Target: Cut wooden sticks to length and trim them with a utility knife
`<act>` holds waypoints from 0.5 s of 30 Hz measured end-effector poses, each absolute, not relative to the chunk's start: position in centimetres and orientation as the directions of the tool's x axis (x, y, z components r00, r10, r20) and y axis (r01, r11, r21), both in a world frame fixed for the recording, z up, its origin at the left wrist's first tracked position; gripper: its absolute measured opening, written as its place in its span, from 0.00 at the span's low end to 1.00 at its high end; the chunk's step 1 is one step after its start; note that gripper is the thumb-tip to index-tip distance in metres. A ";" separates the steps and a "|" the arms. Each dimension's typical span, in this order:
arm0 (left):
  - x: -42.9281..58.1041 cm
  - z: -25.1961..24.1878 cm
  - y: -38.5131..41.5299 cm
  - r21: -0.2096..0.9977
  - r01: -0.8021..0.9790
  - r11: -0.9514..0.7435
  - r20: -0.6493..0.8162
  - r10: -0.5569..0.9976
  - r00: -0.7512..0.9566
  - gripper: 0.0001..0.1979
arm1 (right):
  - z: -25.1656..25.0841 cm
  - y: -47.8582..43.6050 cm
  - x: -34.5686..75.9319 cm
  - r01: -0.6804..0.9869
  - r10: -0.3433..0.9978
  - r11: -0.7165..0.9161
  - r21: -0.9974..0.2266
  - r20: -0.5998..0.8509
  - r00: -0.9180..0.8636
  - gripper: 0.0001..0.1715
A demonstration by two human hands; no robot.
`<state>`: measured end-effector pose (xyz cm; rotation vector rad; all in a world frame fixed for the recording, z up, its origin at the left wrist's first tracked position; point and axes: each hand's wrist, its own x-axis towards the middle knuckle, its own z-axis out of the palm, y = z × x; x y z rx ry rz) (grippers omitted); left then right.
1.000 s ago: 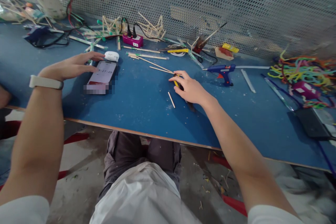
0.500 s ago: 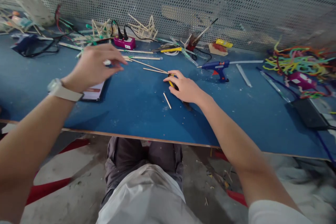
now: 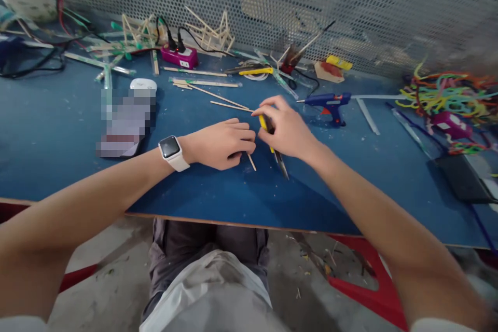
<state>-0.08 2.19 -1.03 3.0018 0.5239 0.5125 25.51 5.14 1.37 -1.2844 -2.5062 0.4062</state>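
Note:
My left hand [image 3: 220,144], with a white-strapped watch [image 3: 170,147] on its wrist, reaches over the middle of the blue table. Its fingers are curled down on a short thin wooden stick [image 3: 252,162], whose near end sticks out below them. Close beside it, my right hand [image 3: 286,128] is wrapped round pliers [image 3: 280,165] with yellow and black handles. Their dark pointed end lies toward me, and the palm hides part of the handles. Just beyond the fingertips lie two longer wooden sticks [image 3: 229,106].
Along the back are a purple power strip [image 3: 179,57], stick frames [image 3: 212,33] and a yellow cutter knife [image 3: 256,71]. A blue glue gun [image 3: 329,102] lies right of my right hand. At left are a phone [image 3: 126,124] and a white case [image 3: 143,85].
My left hand has come from above the phone, rightward and toward me, down onto the short stick. My right hand stays at the pliers. The view has shifted slightly.

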 end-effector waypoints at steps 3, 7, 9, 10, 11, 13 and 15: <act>-0.7 -1.1 2.6 0.273 0.279 -0.921 0.296 0.356 0.886 0.06 | 2.1 4.8 27.3 0.755 0.882 0.472 -0.456 0.223 -0.416 0.24; -0.5 -1.4 2.7 0.381 0.311 -0.871 0.277 0.428 0.860 0.07 | 1.5 4.9 30.3 0.746 0.897 0.434 -0.505 0.322 -0.304 0.17; -0.2 -1.4 2.5 0.365 0.339 -0.867 0.273 0.448 0.851 0.10 | 1.2 5.0 31.4 0.715 0.894 0.446 -0.538 0.311 -0.323 0.16; -0.1 -1.4 2.3 0.352 0.346 -0.870 0.268 0.448 0.853 0.11 | 1.3 5.0 31.8 0.693 0.894 0.448 -0.564 0.282 -0.349 0.17; 0.0 -1.4 2.2 0.339 0.350 -0.873 0.259 0.444 0.858 0.12 | 1.5 5.1 32.1 0.667 0.891 0.447 -0.596 0.234 -0.389 0.18; 0.0 -1.4 2.0 0.324 0.352 -0.878 0.244 0.437 0.866 0.14 | 2.0 5.1 32.5 0.610 0.856 0.438 -0.660 0.098 -0.507 0.22; 0.0 -1.5 1.8 0.316 0.356 -0.879 0.240 0.438 0.867 0.15 | 2.6 5.2 32.9 0.570 0.777 0.438 -0.695 -0.025 -0.629 0.28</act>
